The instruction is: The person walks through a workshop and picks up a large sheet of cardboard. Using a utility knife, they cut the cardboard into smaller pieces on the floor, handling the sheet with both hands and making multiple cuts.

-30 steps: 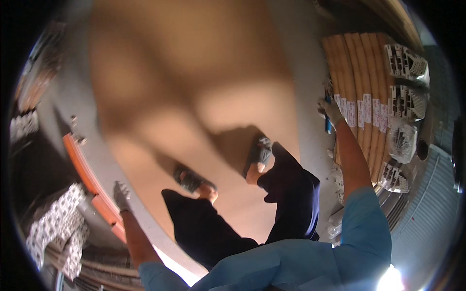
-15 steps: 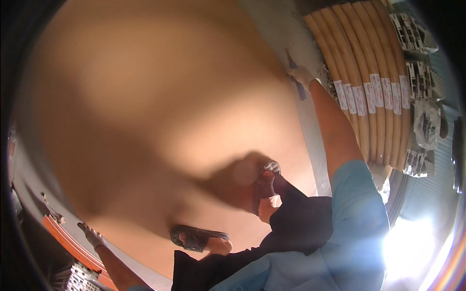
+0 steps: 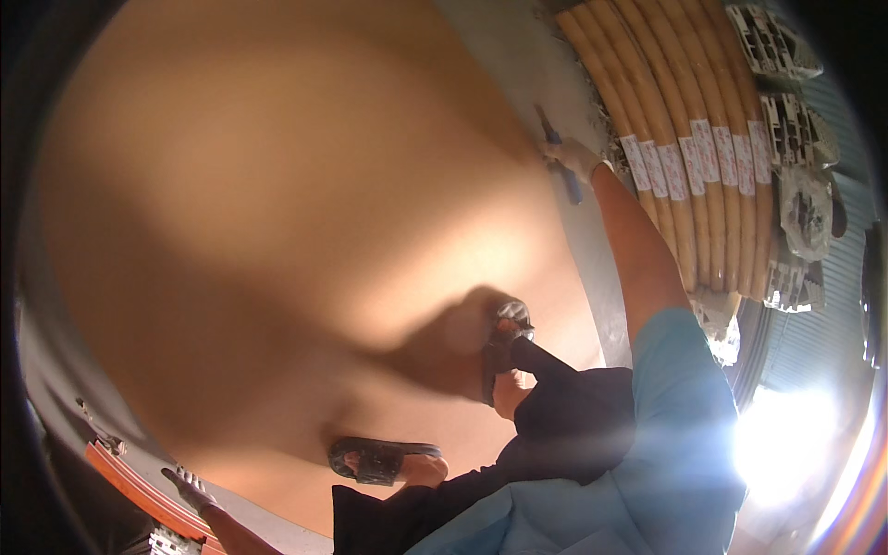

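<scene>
A large smooth brown sheet (image 3: 277,185) spreads below me, and both my sandalled feet are on it. At the far right my right hand (image 3: 577,159), in a pale glove, is closed around a slim blue-handled tool (image 3: 573,189) by the sheet's right edge. The tool's thin dark end sticks out beyond the fingers; its exact kind is unclear. Low on the left, my gloved left hand (image 3: 192,490) lies along the sheet's near-left edge with its fingers stretched out and nothing seen in them.
Several long brown-wrapped rolls (image 3: 689,166) with white labels lie to the right, next to stacked pale profiles (image 3: 800,129). An orange-red strip (image 3: 139,490) curves past my left hand. Bright light (image 3: 786,444) glares at the lower right.
The view has shifted slightly. My left hand shows lower and further right beside the sheet's edge. My right hand stays at the right edge, still holding the blue-handled tool.
</scene>
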### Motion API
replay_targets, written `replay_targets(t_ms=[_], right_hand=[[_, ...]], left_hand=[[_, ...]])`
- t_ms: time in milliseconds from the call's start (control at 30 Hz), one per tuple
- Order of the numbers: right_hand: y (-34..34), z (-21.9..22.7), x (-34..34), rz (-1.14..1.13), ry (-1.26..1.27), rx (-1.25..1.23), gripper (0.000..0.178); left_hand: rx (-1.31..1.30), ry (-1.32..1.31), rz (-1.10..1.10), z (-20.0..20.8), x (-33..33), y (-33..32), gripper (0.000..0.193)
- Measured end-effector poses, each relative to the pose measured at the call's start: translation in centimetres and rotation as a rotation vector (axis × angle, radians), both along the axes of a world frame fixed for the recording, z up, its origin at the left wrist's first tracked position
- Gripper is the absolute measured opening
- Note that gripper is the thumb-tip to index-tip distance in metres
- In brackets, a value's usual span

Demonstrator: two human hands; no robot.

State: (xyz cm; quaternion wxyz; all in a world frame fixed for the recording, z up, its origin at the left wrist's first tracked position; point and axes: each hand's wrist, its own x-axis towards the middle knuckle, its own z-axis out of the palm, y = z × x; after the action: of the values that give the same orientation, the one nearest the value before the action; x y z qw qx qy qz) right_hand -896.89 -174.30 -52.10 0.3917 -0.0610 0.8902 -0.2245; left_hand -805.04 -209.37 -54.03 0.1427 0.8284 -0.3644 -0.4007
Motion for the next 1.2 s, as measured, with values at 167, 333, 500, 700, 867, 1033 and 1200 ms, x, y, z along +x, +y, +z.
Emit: replay_targets(t_ms=[167,333,500,700,867,1033,1200], right_hand=[[2.4,-0.6,1.5,0.050,0.001,-0.059,0.042],[3.6,-2.3,1.0,-0.053,-0.063,-0.164,0.029],[3.5,-1.0,1.6,-0.059,-0.236,-0.260,0.035],[0.4,2.6,2.9,-0.020,0.309,-0.016,0.036],[-5.4,4.0,6.6,0.225,0.091,-0.001,0.028],[-12.2,4.4,14.7,0.509,-0.171,-0.060,0.021],[-16.5,3.6,27.0,0.928,-0.250,-0.067,0.029]], left_hand=[[0.027,0.016,0.092,0.3,0.3,1.5,0.101],[-0.003,0.037,0.070,0.1,0.6,2.1,0.095],[0.000,0.080,0.076,-0.7,3.7,2.9,0.087],[-0.059,0.141,0.168,0.3,5.5,2.6,0.079],[-0.047,0.140,0.127,1.8,4.9,2.1,0.066],[0.044,0.221,0.010,0.9,4.3,1.8,0.063],[0.009,0.268,-0.076,-1.5,4.1,1.4,0.052]])
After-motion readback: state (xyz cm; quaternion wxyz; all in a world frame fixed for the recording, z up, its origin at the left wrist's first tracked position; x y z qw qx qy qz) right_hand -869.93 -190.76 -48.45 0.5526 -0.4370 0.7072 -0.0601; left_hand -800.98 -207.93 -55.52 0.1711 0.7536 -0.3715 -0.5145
